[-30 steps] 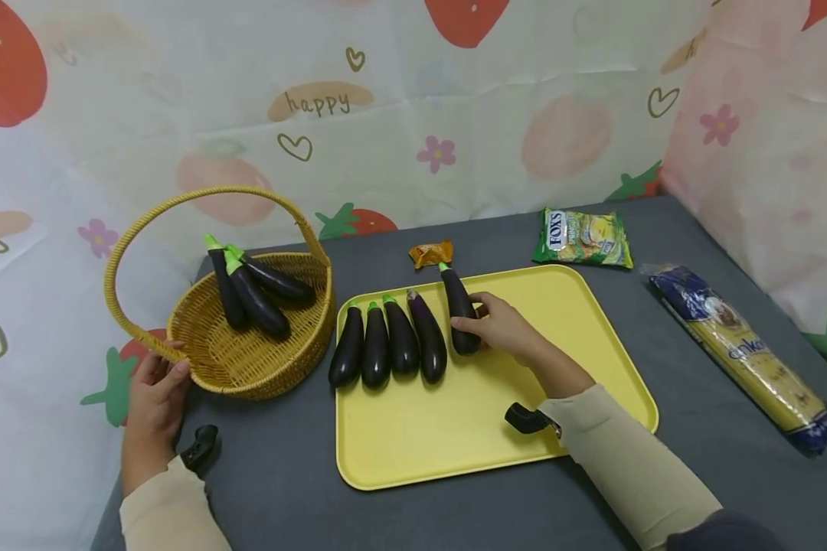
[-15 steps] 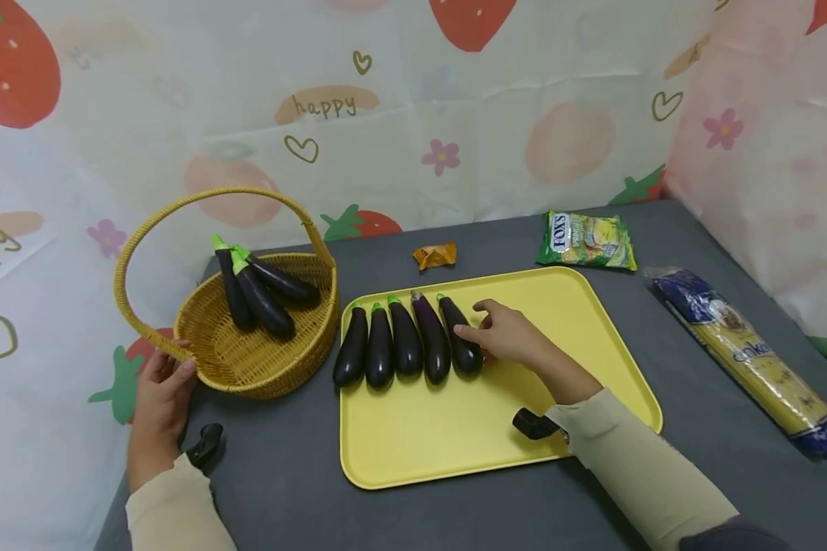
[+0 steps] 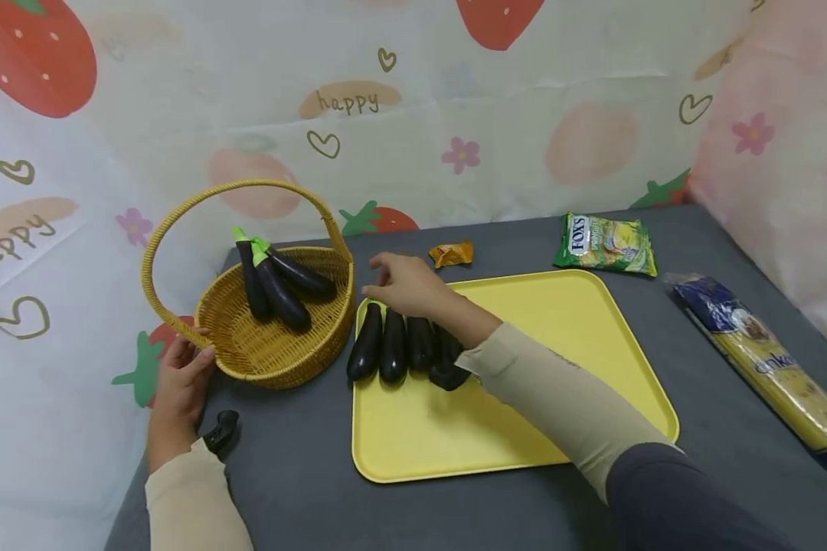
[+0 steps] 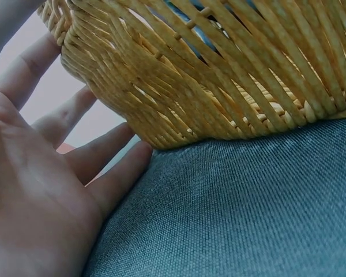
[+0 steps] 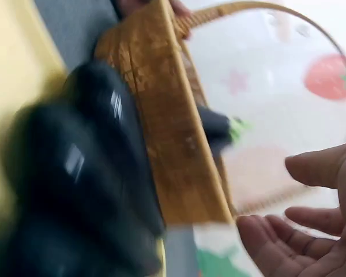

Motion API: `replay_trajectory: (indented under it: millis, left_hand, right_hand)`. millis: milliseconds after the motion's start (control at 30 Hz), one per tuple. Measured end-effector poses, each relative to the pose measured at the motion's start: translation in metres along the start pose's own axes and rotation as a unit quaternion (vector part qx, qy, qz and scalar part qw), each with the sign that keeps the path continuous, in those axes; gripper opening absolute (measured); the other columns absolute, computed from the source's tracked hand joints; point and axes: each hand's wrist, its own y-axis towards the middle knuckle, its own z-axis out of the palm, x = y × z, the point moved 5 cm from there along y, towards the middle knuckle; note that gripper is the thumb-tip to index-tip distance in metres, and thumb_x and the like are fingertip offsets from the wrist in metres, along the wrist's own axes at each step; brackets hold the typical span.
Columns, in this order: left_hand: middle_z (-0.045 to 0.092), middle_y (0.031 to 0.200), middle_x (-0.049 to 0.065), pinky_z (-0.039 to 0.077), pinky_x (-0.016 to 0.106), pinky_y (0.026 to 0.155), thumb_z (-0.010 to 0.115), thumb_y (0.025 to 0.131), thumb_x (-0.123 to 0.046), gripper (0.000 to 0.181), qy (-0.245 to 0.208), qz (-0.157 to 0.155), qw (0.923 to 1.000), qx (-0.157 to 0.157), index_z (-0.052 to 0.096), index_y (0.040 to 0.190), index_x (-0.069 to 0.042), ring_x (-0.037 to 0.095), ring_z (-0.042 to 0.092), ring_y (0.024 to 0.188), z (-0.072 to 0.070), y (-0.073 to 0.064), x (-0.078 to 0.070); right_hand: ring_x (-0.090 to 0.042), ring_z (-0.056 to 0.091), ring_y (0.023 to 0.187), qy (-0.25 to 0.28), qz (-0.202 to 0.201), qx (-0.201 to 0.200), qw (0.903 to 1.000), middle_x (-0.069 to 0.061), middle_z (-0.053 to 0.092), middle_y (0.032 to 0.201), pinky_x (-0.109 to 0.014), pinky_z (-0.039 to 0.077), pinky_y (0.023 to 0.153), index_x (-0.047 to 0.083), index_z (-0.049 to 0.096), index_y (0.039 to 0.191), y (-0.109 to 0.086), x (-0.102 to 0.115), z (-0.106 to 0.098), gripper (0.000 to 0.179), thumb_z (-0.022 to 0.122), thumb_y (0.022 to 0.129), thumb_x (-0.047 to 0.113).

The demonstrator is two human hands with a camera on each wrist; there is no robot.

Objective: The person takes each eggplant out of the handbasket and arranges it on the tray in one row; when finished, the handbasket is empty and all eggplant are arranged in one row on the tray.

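Observation:
A yellow wicker basket (image 3: 276,373) with a tall hoop handle stands on the left, holding three eggplants (image 3: 280,295) with green stems. My left hand (image 3: 179,383) grips its rim near the handle's base, thumb in front. In the left wrist view the fingers (image 4: 112,147) reach along the woven outside. On the yellow tray (image 3: 544,329) several dark eggplants (image 3: 365,344) lie side by side, partly hidden under my right forearm. My right hand (image 3: 406,285) hovers over their stem ends, close to the basket; nothing shows between thumb and fingers in the right wrist view.
An orange-wrapped sweet (image 3: 451,253) lies behind the tray. Further right are a green Fox's packet (image 3: 606,243) and a long blue-and-yellow packet (image 3: 765,367). A printed cloth (image 3: 503,184) rises behind the grey table (image 3: 303,474).
My right hand let go of the rightmost eggplant, laid beside the others on the tray, then swung left across the row towards the basket. My left hand keeps its grip on the rim.

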Motion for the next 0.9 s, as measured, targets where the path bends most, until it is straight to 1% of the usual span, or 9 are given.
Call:
replay_trajectory:
  millis: [167, 233, 367, 500, 567, 633, 667, 767, 900]
  left_hand:
    - [0.064, 0.113, 0.008, 0.049, 0.025, 0.083, 0.050, 0.095, 0.012, 0.027, 0.002, -0.007, 1.0000, 0.000, 0.061, 0.116, -0.001, 0.017, 0.059, 0.101, 0.002, -0.002, 0.002]
    - [0.064, 0.113, 0.008, 0.049, 0.025, 0.083, 0.050, 0.095, 0.012, 0.027, 0.006, -0.005, 1.0000, -0.001, 0.061, 0.117, -0.001, 0.017, 0.059, 0.101, 0.002, -0.001, 0.001]
    - [0.064, 0.112, 0.008, 0.049, 0.026, 0.083, 0.050, 0.096, 0.011, 0.027, 0.011, -0.005, 0.9999, 0.001, 0.061, 0.117, -0.001, 0.018, 0.058, 0.101, 0.003, 0.001, 0.001]
    - [0.063, 0.112, 0.008, 0.049, 0.026, 0.083, 0.050, 0.096, 0.011, 0.027, 0.015, -0.004, 0.9999, 0.002, 0.061, 0.117, -0.002, 0.017, 0.058, 0.100, 0.003, 0.002, 0.000]
    - [0.063, 0.111, 0.008, 0.049, 0.026, 0.082, 0.050, 0.096, 0.011, 0.027, 0.017, -0.003, 0.9998, 0.000, 0.062, 0.115, -0.003, 0.017, 0.058, 0.099, 0.002, 0.002, 0.000]
    - [0.064, 0.110, 0.008, 0.049, 0.025, 0.081, 0.050, 0.096, 0.011, 0.027, 0.021, 0.001, 0.9998, -0.002, 0.063, 0.114, -0.003, 0.017, 0.059, 0.098, 0.001, 0.001, 0.000]
    - [0.064, 0.109, 0.008, 0.049, 0.025, 0.081, 0.050, 0.096, 0.011, 0.027, 0.023, 0.003, 0.9997, -0.002, 0.062, 0.115, -0.003, 0.017, 0.059, 0.098, 0.001, 0.001, 0.000]
    - [0.065, 0.107, 0.008, 0.049, 0.026, 0.081, 0.050, 0.096, 0.012, 0.026, 0.023, 0.006, 0.9997, -0.002, 0.062, 0.115, -0.001, 0.017, 0.060, 0.096, 0.000, 0.000, -0.001]
    - [0.065, 0.107, 0.008, 0.049, 0.026, 0.081, 0.050, 0.096, 0.012, 0.026, 0.026, 0.006, 0.9996, -0.006, 0.059, 0.118, 0.002, 0.017, 0.060, 0.096, -0.002, 0.001, -0.002]
  right_hand:
    - [-0.010, 0.058, 0.088, 0.022, -0.037, 0.019, 0.9989, 0.004, 0.060, 0.105, -0.028, 0.047, 0.075, 0.010, 0.054, 0.134, 0.046, 0.039, 0.048, 0.044, 0.062, 0.097, 0.033]
    - [-0.011, 0.058, 0.092, 0.021, -0.024, 0.028, 0.9991, 0.002, 0.061, 0.108, -0.028, 0.047, 0.078, 0.010, 0.054, 0.134, 0.062, 0.048, 0.066, 0.044, 0.062, 0.097, 0.031]
    - [-0.013, 0.060, 0.098, -0.010, 0.033, 0.042, 0.9985, 0.001, 0.061, 0.119, -0.027, 0.048, 0.078, 0.012, 0.052, 0.136, 0.086, 0.058, 0.090, 0.046, 0.061, 0.097, 0.035]
    - [-0.013, 0.062, 0.080, -0.043, 0.078, 0.059, 0.9943, 0.000, 0.065, 0.101, -0.028, 0.048, 0.066, 0.011, 0.060, 0.119, 0.100, 0.063, 0.104, 0.035, 0.061, 0.097, 0.039]
    - [-0.013, 0.058, 0.067, -0.061, 0.089, 0.073, 0.9915, 0.000, 0.062, 0.085, -0.028, 0.046, 0.059, 0.011, 0.064, 0.106, 0.105, 0.062, 0.110, 0.030, 0.060, 0.097, 0.039]
    - [-0.013, 0.057, 0.065, -0.079, 0.092, 0.080, 0.9894, 0.000, 0.061, 0.081, -0.028, 0.045, 0.058, 0.012, 0.063, 0.102, 0.107, 0.062, 0.115, 0.028, 0.059, 0.097, 0.040]
    - [-0.013, 0.058, 0.067, -0.083, 0.091, 0.079, 0.9893, 0.000, 0.062, 0.083, -0.028, 0.045, 0.058, 0.012, 0.063, 0.103, 0.108, 0.061, 0.117, 0.028, 0.060, 0.097, 0.039]
    - [-0.014, 0.062, 0.089, -0.067, 0.085, 0.062, 0.9922, 0.001, 0.064, 0.108, -0.028, 0.049, 0.071, 0.012, 0.057, 0.126, 0.107, 0.062, 0.119, 0.041, 0.062, 0.096, 0.040]
    - [-0.018, 0.055, 0.117, 0.009, 0.066, 0.048, 0.9966, 0.001, 0.053, 0.138, -0.033, 0.048, 0.088, 0.017, 0.040, 0.148, 0.100, 0.065, 0.109, 0.066, 0.066, 0.093, 0.041]
